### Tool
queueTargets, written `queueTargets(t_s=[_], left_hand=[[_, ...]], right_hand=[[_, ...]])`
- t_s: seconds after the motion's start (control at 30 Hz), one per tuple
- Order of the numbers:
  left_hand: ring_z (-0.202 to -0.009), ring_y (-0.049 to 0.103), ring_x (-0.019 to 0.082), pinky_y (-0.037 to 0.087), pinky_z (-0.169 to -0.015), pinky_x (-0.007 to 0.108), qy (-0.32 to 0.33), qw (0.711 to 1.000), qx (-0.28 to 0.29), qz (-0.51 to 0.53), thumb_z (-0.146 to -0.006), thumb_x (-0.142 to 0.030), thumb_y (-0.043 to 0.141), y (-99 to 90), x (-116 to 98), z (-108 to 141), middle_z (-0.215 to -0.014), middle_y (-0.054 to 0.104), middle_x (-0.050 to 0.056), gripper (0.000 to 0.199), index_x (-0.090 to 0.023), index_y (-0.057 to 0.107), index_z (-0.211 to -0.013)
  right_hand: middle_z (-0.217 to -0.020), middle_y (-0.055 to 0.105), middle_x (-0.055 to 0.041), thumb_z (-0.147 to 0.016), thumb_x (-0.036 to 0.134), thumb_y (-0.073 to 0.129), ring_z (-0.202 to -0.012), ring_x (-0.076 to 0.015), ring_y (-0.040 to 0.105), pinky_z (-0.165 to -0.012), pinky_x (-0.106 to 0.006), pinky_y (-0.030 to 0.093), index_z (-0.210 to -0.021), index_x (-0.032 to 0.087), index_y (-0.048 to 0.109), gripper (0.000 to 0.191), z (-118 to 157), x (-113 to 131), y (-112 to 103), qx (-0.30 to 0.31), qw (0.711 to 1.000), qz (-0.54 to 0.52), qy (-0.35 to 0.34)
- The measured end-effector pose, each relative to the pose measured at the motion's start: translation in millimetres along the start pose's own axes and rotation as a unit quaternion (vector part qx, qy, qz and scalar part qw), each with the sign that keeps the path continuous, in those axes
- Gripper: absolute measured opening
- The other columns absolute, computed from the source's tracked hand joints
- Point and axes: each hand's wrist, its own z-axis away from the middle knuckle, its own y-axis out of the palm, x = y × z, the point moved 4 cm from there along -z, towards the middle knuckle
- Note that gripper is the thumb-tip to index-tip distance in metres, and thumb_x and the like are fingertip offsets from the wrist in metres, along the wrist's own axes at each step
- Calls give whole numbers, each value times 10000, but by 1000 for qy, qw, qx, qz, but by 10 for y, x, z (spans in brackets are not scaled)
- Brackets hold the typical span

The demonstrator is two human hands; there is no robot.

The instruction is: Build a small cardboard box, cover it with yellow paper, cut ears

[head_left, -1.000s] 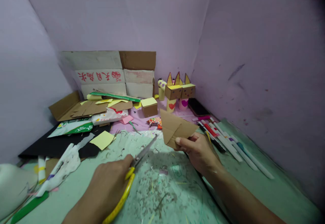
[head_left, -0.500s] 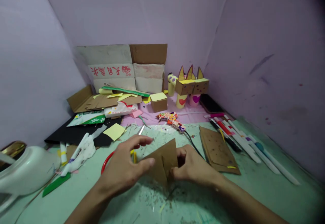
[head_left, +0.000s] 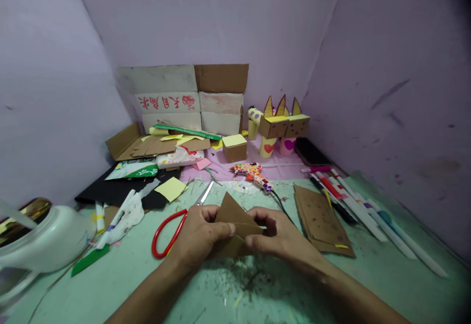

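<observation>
A folded piece of brown cardboard (head_left: 232,215) with a pointed top is between my two hands, above the green tabletop. My left hand (head_left: 200,236) grips its left side, thumb across the front face. On the right edge, my right hand (head_left: 274,233) pinches it between thumb and fingers. A crease or slit runs across the cardboard's middle. Beside my left hand lie scissors (head_left: 162,243) with red handles, partly covered by that hand. Behind my hands rests a flower-patterned glue gun (head_left: 253,174) with a black cord.
To the right are flat cardboard pieces (head_left: 324,218), several markers (head_left: 390,226) and a phone (head_left: 312,152). Cardboard animal figures (head_left: 274,128) stand at the back near a small box (head_left: 234,153). A white watering can (head_left: 47,240) sits left, with paper scraps (head_left: 171,189) beyond.
My left hand has closed on the cardboard, where before its fingers were spread beside it. The cardboard has been turned and its point now faces up. More of the scissors shows.
</observation>
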Motion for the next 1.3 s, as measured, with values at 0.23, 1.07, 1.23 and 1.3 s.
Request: queueTargets(t_s=[0.23, 1.07, 1.23, 1.3], left_hand=[[-531, 571, 163, 417, -543, 279, 12, 993, -28, 113, -497, -215, 696, 119, 143, 8, -564, 631, 32, 232, -87, 666, -688], [-956, 607, 361, 451, -768, 456, -18, 748, -128, -651, -698, -169, 477, -850, -89, 12, -1079, 636, 163, 503, -152, 537, -1197], [-1045, 593, 329, 444, -827, 412, 6, 741, -68, -668, -712, -139, 454, -864, 16, 61, -1136, 642, 131, 603, -201, 437, -1312], [-1039, 598, 334, 449, -816, 418, -6, 732, -69, -678, -701, -109, 442, -754, 50, 70, -1161, 621, 157, 662, -176, 381, -1357]], right_hand=[[-580, 607, 20, -528, 267, 757, -523, -110, 536, -503, -211, 412, -690, 143, 628, 242, -13, -82, -12, -51, 997, -51, 30], [-553, 677, -25, -487, 245, 767, -486, -143, 584, -513, -236, 458, -649, 140, 700, 204, -35, 19, -294, -212, 952, -220, -31], [-534, 677, -17, -484, 225, 765, -485, -140, 589, -508, -224, 457, -635, 144, 703, 182, -50, 10, -348, -238, 942, -232, -53], [-534, 677, -16, -485, 226, 763, -479, -141, 586, -486, -220, 443, -630, 143, 700, 179, -54, 9, -352, -244, 939, -234, -58]])
